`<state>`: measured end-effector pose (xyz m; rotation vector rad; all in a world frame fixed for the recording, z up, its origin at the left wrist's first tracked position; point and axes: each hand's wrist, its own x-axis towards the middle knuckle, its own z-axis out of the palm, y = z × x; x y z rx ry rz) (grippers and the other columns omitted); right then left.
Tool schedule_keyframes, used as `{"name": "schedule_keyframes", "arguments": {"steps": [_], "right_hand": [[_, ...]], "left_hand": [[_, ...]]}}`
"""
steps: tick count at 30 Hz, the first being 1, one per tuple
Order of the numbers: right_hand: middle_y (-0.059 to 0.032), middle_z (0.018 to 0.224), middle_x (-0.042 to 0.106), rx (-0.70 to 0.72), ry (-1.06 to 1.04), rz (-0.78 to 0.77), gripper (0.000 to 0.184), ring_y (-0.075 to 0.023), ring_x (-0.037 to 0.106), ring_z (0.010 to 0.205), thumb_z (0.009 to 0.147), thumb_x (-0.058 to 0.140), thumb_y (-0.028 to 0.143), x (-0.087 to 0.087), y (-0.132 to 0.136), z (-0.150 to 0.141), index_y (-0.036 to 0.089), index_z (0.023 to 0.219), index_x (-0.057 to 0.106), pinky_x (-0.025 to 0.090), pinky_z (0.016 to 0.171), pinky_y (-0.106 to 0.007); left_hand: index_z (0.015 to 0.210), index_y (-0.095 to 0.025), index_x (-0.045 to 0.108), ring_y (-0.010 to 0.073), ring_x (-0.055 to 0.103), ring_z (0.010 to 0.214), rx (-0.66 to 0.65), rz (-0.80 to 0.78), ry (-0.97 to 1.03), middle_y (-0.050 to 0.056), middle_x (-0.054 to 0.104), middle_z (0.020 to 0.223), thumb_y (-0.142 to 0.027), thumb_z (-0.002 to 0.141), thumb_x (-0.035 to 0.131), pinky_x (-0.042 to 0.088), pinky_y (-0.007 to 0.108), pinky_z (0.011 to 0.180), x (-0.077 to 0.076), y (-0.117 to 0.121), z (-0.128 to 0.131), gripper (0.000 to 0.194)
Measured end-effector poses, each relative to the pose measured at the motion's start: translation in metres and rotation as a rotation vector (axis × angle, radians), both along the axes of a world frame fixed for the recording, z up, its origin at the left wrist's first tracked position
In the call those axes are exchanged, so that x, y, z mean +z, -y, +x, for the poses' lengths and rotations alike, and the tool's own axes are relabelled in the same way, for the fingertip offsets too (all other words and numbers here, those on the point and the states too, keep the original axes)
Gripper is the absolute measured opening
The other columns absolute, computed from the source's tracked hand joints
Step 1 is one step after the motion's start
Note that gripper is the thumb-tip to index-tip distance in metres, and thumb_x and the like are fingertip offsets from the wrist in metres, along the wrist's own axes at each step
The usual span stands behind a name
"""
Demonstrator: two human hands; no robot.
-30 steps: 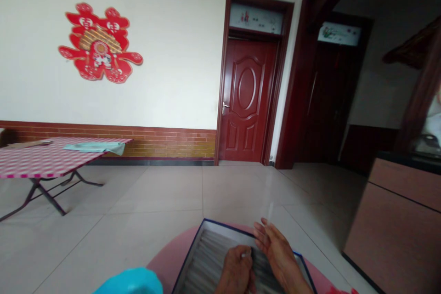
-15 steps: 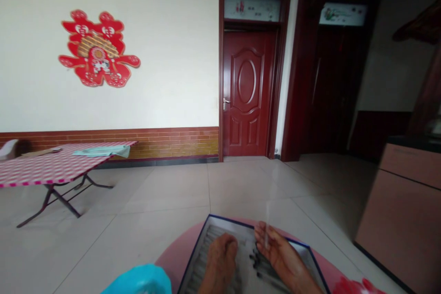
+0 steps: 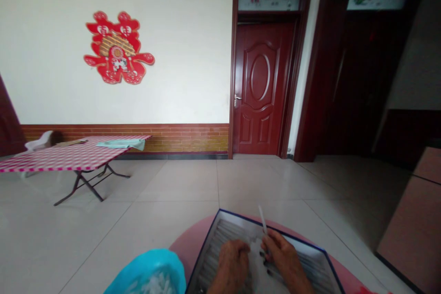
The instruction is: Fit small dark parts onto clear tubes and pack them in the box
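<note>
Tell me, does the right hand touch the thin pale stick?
Touching. The head view shows the pale stick held by the right hand, projecting upward.

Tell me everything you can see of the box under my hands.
The box is shallow and open, with pale walls and a dark blue rim, and looks like cardboard. It sits skewed on a pink surface, its near edge out of frame. Thin tubes lie inside in two groups. Your left hand and right hand are over it; I can't tell whether they touch it.
</note>
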<state>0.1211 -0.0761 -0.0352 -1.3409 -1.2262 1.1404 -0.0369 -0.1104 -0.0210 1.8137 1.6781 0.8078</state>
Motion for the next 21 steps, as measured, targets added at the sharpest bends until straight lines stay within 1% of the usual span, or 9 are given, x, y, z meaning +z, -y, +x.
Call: {"name": "schedule_keyframes", "arguments": {"steps": [2,4,6,9,12,14,16,18,21], "right_hand": [[-0.0057,0.082,0.068,-0.03,0.09,0.07,0.037,-0.021,0.065,0.075,0.068,0.054,0.045,-0.005,-0.004,0.002,0.019,0.095,0.057,0.052,0.064,-0.031],[-0.0066,0.089,0.068,-0.034,0.187,0.148,0.038,-0.0213,0.066,0.076,0.069,0.053,0.047,-0.008,-0.006,0.002,0.02,0.096,0.057,0.051,0.069,-0.032],[-0.0067,0.091,0.069,-0.026,0.277,0.199,0.038,-0.0214,0.066,0.076,0.069,0.052,0.047,-0.009,-0.005,0.002,0.021,0.096,0.058,0.051,0.071,-0.032],[-0.0064,0.087,0.07,0.0,0.364,0.249,0.037,-0.0219,0.066,0.076,0.071,0.05,0.046,-0.005,0.0,-0.002,0.021,0.097,0.06,0.051,0.072,-0.031],[-0.0066,0.084,0.071,0.021,0.396,0.302,0.036,-0.0222,0.066,0.077,0.072,0.049,0.045,0.002,0.004,-0.006,0.02,0.094,0.062,0.05,0.074,-0.031],[-0.0059,0.083,0.071,0.028,0.392,0.315,0.034,-0.0221,0.065,0.078,0.072,0.048,0.044,0.006,0.006,-0.008,0.02,0.092,0.063,0.049,0.075,-0.031],[-0.0048,0.082,0.071,0.036,0.367,0.323,0.03,-0.0219,0.065,0.079,0.073,0.05,0.042,0.006,0.006,-0.011,0.021,0.089,0.064,0.048,0.075,-0.03],[-0.0037,0.083,0.071,0.05,0.33,0.335,0.026,-0.0215,0.065,0.079,0.073,0.051,0.04,0.005,0.005,-0.012,0.022,0.086,0.065,0.048,0.074,-0.029],[-0.0029,0.08,0.071,0.069,0.287,0.339,0.023,-0.0212,0.064,0.076,0.073,0.053,0.039,0.001,0.005,-0.013,0.023,0.084,0.064,0.048,0.07,-0.028]], "left_hand": [[0.075,-0.02,0.069,0.0195,0.058,0.073,-0.013,0.058,0.03,0.004,0.065,0.07,-0.017,0.07,0.039,0.042,0.027,0.069,0.009,0.005,0.003,0.03],[0.063,-0.018,0.067,0.0156,0.054,0.059,-0.037,0.073,0.03,0.001,0.059,0.057,-0.017,0.069,0.041,0.039,0.024,0.058,0.018,0.01,0.001,0.027],[0.056,-0.017,0.063,0.0134,0.05,0.054,-0.026,0.073,-0.028,0.0,0.054,0.052,-0.02,0.07,0.042,0.035,0.023,0.053,0.028,0.014,-0.009,0.025],[0.06,-0.017,0.063,0.0136,0.052,0.059,0.051,0.105,-0.132,0.001,0.057,0.058,-0.021,0.074,0.04,0.034,0.023,0.054,0.044,0.022,-0.042,0.028],[0.068,-0.019,0.066,0.0148,0.057,0.068,0.17,0.104,-0.355,0.003,0.065,0.07,-0.02,0.074,0.039,0.036,0.023,0.06,0.058,0.032,-0.09,0.028],[0.073,-0.021,0.068,0.0166,0.06,0.073,0.207,0.04,-0.503,0.005,0.068,0.076,-0.018,0.072,0.039,0.038,0.024,0.065,0.062,0.039,-0.12,0.029],[0.072,-0.02,0.068,0.0206,0.062,0.075,0.284,-0.068,-0.654,0.008,0.068,0.075,-0.02,0.073,0.038,0.039,0.027,0.063,0.062,0.045,-0.142,0.03],[0.074,-0.018,0.068,0.0243,0.062,0.078,0.337,-0.133,-0.79,0.012,0.067,0.077,-0.022,0.075,0.037,0.04,0.032,0.066,0.061,0.048,-0.152,0.031],[0.077,-0.016,0.067,0.0277,0.06,0.085,0.335,-0.086,-0.911,0.013,0.067,0.082,-0.028,0.08,0.036,0.039,0.039,0.075,0.065,0.046,-0.142,0.033]]}}
